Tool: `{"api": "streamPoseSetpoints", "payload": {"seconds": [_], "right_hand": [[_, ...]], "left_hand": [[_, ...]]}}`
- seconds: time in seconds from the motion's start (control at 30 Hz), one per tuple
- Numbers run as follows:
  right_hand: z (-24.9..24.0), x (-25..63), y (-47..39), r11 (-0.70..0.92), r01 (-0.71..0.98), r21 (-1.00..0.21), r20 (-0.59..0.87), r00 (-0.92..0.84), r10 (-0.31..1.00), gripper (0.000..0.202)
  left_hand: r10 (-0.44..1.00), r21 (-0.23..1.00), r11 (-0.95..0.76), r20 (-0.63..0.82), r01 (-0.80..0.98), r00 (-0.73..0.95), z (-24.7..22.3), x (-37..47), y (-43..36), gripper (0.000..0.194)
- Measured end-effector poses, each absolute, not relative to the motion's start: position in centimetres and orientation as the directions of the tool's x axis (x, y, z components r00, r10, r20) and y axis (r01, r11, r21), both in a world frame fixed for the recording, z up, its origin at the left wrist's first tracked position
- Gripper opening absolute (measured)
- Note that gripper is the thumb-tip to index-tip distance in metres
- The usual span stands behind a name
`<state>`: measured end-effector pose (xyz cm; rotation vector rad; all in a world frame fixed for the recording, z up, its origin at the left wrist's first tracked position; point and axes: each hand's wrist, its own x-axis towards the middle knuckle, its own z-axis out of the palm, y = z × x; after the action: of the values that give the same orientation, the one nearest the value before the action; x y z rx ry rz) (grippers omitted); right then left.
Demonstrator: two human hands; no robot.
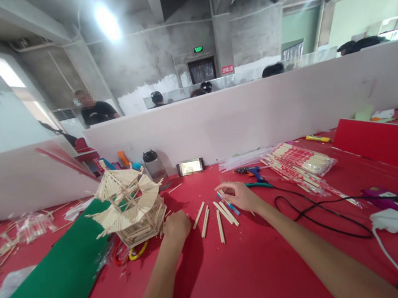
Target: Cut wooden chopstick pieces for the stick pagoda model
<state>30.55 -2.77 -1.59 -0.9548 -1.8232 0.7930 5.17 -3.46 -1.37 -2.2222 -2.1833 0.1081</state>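
A pavilion model [131, 212] built of thin wooden sticks stands left of centre, with tiered, flared roofs. My left hand [177, 225] rests beside its lower right side, fingers curled; whatever they may hold is hidden. My right hand [242, 195] is at the middle of the table with thumb and fingers closed around a slim blue pen [234, 209], whose lower end shows below the fingers. Between my hands lie several short wooden sticks [205, 221] in small groups. Yellow-handled scissors [139, 251] are partly under the model.
A green board [62, 266] lies at left. Behind are a dark-lidded bottle [155, 168] and a phone-like object [190, 167]. At right sit a blue glue gun [253, 173], packs of wooden sticks [299, 163], a looping black cable [326, 234] and a white plug adapter [392, 221].
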Motion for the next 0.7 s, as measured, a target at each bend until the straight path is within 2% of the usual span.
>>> {"api": "streamPoseSetpoints", "payload": {"seconds": [0.47, 0.57, 0.7], "right_hand": [[-1.5, 30.7, -2.8, 0.52, 0.348, -0.78, 0.444, -0.278, 0.852, 0.027], [-1.4, 30.6, -2.8, 0.52, 0.362, -0.774, 0.446, -0.271, 0.853, 0.026], [-1.3, 30.4, -2.8, 0.497, 0.272, -0.824, 0.432, -0.265, 0.862, 0.027]], "left_hand": [[0.999, -0.089, 0.012, 0.032, 0.996, -0.009, -1.5, 4.8, -3.2, 0.039], [0.994, -0.042, -0.09, 0.055, 0.995, 0.092, -0.5, 5.6, -3.5, 0.036], [0.915, 0.154, -0.386, 0.19, 0.909, 0.356, -0.1, 6.9, -3.8, 0.035]]}}
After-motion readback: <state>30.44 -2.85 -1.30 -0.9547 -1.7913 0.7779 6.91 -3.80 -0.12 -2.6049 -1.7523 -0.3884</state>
